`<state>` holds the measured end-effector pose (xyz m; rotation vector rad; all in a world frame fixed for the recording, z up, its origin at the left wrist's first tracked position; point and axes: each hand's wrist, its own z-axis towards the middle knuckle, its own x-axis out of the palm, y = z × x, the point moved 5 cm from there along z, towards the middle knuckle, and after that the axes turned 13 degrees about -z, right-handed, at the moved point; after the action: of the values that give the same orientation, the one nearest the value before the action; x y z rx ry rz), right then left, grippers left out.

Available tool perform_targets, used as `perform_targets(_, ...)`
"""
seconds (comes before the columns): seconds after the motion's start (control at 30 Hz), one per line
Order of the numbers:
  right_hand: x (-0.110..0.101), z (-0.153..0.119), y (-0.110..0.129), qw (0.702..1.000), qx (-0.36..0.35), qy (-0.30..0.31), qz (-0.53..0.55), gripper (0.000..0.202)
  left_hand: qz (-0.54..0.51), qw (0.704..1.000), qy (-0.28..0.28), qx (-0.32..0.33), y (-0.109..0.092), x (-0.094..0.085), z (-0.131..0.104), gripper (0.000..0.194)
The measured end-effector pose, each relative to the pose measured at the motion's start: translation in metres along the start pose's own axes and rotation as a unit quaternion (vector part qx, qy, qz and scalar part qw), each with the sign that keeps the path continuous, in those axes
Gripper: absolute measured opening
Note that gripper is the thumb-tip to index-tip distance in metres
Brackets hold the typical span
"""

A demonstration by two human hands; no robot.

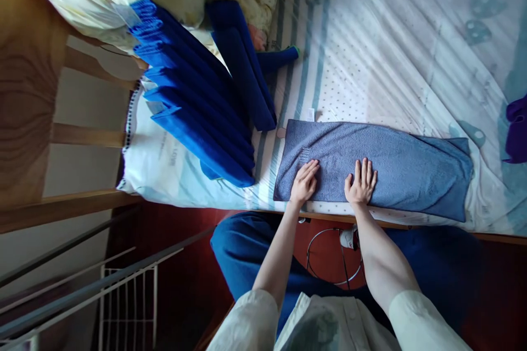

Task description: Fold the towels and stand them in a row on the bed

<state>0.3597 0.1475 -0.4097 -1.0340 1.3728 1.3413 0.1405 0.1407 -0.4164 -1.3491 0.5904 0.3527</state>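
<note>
A grey-blue towel (403, 170) lies lengthwise along the near edge of the bed, folded into a long strip. A small white tag (310, 114) sticks out past its far edge. My left hand (305, 180) rests on the towel near its left end, fingers fairly straight and close together, beside some pale stitching. Flat on the towel's middle is my right hand (361, 182), its fingers spread. Neither hand grips anything. At the right end the towel's layers are slightly uneven and creased.
Bright blue folded cloths (197, 88) lie in a row on the left, beside darker blue folded cloths (245, 63). A purple cloth (517, 131) is at the right edge. The patterned sheet (395, 49) covers the bed. A wooden bed frame (88, 134) and metal rack (129, 290) stand left.
</note>
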Motion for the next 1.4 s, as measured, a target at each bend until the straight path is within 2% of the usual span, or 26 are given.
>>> perform_targets(0.07, -0.001, 0.000, 0.000, 1.000, 0.001, 0.002, 0.001, 0.064, 0.022, 0.999, -0.030, -0.037, 0.015, -0.027, -0.002, 0.050)
perform_targets(0.13, -0.001, 0.000, 0.001, 1.000, -0.002, -0.001, 0.000, 0.064, 0.044, 0.996, -0.051, -0.063, 0.024, -0.045, -0.004, 0.050)
perform_targets(0.3, 0.000, -0.002, 0.001, 1.000, -0.008, -0.015, -0.015, 0.064, 0.055, 0.993, -0.089, -0.055, 0.021, -0.065, 0.003, 0.046)
perform_targets(0.37, 0.001, -0.002, 0.001, 0.999, -0.013, -0.024, -0.029, 0.065, 0.058, 0.990, -0.123, -0.047, 0.019, -0.077, 0.019, 0.044)
perform_targets(0.47, 0.002, -0.003, 0.001, 0.998, -0.018, -0.038, -0.047, 0.065, 0.078, 0.986, -0.142, -0.049, 0.023, -0.100, 0.064, 0.042)
perform_targets(0.53, 0.001, -0.003, 0.001, 0.998, -0.018, -0.041, -0.049, 0.066, 0.083, 0.991, -0.095, -0.054, 0.030, -0.111, 0.104, 0.041)
perform_targets(0.63, 0.001, -0.003, 0.001, 0.998, -0.017, -0.034, -0.042, 0.065, 0.090, 0.994, 0.036, -0.054, 0.043, -0.113, 0.158, 0.032)
perform_targets(0.7, 0.000, -0.002, 0.002, 0.999, -0.015, -0.029, -0.036, 0.064, 0.098, 0.988, 0.104, -0.055, 0.052, -0.108, 0.180, 0.028)
perform_targets(0.8, 0.000, -0.002, 0.002, 0.999, -0.012, -0.023, -0.030, 0.063, 0.112, 0.979, 0.159, -0.062, 0.066, -0.100, 0.197, 0.025)
perform_targets(0.9, 0.000, -0.002, 0.001, 0.999, -0.011, -0.021, -0.033, 0.062, 0.113, 0.975, 0.177, -0.072, 0.076, -0.097, 0.201, 0.024)
perform_targets(1.03, 0.000, -0.001, 0.001, 0.999, -0.011, -0.017, -0.028, 0.062, 0.119, 0.976, 0.164, -0.079, 0.082, -0.103, 0.203, 0.026)
perform_targets(1.1, 0.001, -0.001, 0.001, 1.000, -0.011, -0.012, -0.025, 0.062, 0.130, 0.978, 0.142, -0.084, 0.081, -0.106, 0.202, 0.031)
perform_targets(1.17, 0.000, -0.001, 0.001, 1.000, -0.010, -0.011, -0.026, 0.061, 0.137, 0.982, 0.093, -0.093, 0.073, -0.105, 0.197, 0.034)
perform_targets(1.23, 0.000, -0.002, 0.002, 0.999, -0.008, -0.017, -0.028, 0.061, 0.143, 0.984, 0.023, -0.107, 0.059, -0.098, 0.184, 0.035)
perform_targets(1.3, 0.000, -0.003, 0.003, 0.999, -0.009, -0.026, -0.030, 0.061, 0.152, 0.980, -0.039, -0.119, 0.040, -0.083, 0.159, 0.040)
perform_targets(1.4, 0.000, -0.004, 0.004, 0.999, -0.012, -0.035, -0.032, 0.062, 0.158, 0.977, -0.071, -0.124, 0.016, -0.056, 0.112, 0.051)
